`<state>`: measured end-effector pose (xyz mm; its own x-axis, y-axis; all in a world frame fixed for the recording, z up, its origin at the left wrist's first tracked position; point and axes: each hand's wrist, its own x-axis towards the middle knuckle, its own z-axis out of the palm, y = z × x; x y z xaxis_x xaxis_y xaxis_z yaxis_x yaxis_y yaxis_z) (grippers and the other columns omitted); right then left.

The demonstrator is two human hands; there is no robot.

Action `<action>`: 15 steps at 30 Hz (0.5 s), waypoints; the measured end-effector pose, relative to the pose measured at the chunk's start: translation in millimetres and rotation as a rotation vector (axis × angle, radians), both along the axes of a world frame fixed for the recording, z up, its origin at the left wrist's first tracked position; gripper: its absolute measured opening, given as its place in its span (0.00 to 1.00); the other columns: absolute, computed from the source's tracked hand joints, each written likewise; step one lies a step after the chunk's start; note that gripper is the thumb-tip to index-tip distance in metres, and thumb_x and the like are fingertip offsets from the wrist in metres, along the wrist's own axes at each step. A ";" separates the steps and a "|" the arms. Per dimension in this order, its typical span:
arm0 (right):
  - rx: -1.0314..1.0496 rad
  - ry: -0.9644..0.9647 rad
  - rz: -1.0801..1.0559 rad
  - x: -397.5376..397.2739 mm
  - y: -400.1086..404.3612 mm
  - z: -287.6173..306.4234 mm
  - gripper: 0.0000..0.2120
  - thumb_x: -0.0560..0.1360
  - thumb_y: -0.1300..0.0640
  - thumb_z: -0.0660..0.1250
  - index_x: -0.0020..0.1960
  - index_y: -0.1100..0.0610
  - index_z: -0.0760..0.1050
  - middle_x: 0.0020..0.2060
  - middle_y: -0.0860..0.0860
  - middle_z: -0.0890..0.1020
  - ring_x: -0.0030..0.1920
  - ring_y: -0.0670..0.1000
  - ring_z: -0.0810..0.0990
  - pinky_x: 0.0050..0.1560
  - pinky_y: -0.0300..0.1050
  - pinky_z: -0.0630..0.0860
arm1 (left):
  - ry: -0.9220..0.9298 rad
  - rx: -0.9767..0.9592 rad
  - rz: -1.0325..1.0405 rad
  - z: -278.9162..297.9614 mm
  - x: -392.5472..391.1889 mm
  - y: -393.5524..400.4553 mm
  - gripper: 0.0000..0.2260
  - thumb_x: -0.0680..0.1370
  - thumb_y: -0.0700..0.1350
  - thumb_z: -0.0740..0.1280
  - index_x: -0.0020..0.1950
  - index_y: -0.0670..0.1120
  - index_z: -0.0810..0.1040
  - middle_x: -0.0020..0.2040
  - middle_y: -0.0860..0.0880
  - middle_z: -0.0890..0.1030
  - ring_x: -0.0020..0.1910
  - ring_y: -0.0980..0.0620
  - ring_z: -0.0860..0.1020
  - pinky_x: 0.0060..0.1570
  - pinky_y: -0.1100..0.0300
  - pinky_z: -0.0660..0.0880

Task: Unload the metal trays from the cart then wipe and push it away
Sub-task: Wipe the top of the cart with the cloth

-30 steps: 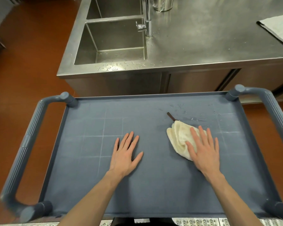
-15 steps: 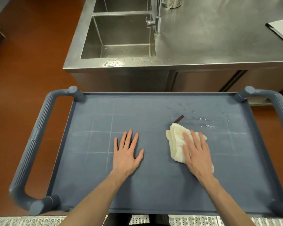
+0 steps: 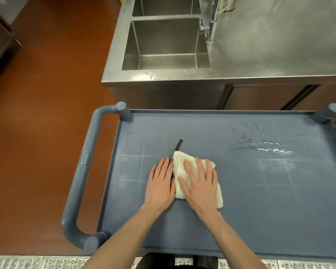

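A: Where does the job stand?

B: By my reading the trays are already off: no metal tray shows on the grey-blue plastic cart [image 3: 241, 220], so the step in hand is the wipe. The cart stands just in front of the stainless sink counter [image 3: 270, 55], its top shelf bare but for the cream cloth [image 3: 179, 167].

A: And the hands?

B: The right hand [image 3: 199, 186] lies flat on the cloth, fingers straight and spread, pressing it to the shelf and not clutching it. The left hand [image 3: 160, 184] is flat too, fingers straight and together, resting on the bare shelf just beside the cloth's left edge; I cannot tell if it touches the fabric.

A: What would make this wipe a good one?

B: Keep the palm pressure even so the cloth slides as one pad and does not bunch. The wet streaks [image 3: 268, 147] lie well to the right, near the far right corner, so I judge the next strokes should travel that way in overlapping passes, then run along the raised rim where water would collect.

A: Anything to mind?

B: A small dark strip [image 3: 178, 144] sticks out from the cloth's far end; likely a loop or tag, though that is a guess. The left hand is best used bracing the shelf, since a cart may roll under a sideways push. The left handle [image 3: 83, 171] is free for pushing it away afterwards
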<state>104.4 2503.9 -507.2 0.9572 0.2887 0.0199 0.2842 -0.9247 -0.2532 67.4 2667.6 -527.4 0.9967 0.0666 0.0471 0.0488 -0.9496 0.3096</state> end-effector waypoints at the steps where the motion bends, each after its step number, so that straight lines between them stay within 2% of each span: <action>1: -0.009 0.001 0.001 -2.2 8.3 -0.2 0.30 0.82 0.35 0.56 0.81 0.45 0.65 0.79 0.56 0.68 0.79 0.67 0.63 0.77 0.65 0.61 | 0.005 0.016 0.005 2.0 -3.9 9.4 0.26 0.84 0.49 0.55 0.82 0.43 0.67 0.82 0.44 0.68 0.82 0.45 0.66 0.81 0.47 0.57; 7: 0.025 -0.033 -0.107 2.0 15.8 -3.9 0.27 0.83 0.40 0.54 0.79 0.48 0.69 0.76 0.53 0.74 0.77 0.64 0.68 0.74 0.66 0.65 | 0.043 0.060 0.005 4.8 -26.9 62.5 0.27 0.85 0.53 0.56 0.83 0.47 0.65 0.84 0.46 0.63 0.84 0.46 0.62 0.81 0.40 0.60; 11: 0.070 -0.066 -0.245 10.8 -1.2 -6.8 0.26 0.83 0.42 0.54 0.77 0.49 0.72 0.74 0.53 0.76 0.76 0.64 0.69 0.75 0.65 0.64 | 0.044 0.038 0.007 5.8 -33.6 83.4 0.28 0.85 0.56 0.58 0.84 0.49 0.65 0.85 0.47 0.62 0.84 0.47 0.59 0.82 0.42 0.57; 15: 0.062 -0.096 -0.423 20.3 -53.8 -8.8 0.26 0.83 0.43 0.54 0.77 0.51 0.71 0.73 0.58 0.75 0.76 0.66 0.67 0.75 0.67 0.63 | 0.030 0.021 0.002 7.0 -38.8 98.0 0.28 0.84 0.58 0.59 0.83 0.49 0.66 0.85 0.48 0.61 0.85 0.47 0.59 0.83 0.44 0.54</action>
<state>124.6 2450.1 -516.0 0.9840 -0.1326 0.1191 -0.0912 -0.9485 -0.3033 28.5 2765.6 -520.4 0.9975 0.0679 0.0189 0.0596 -0.9557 0.2883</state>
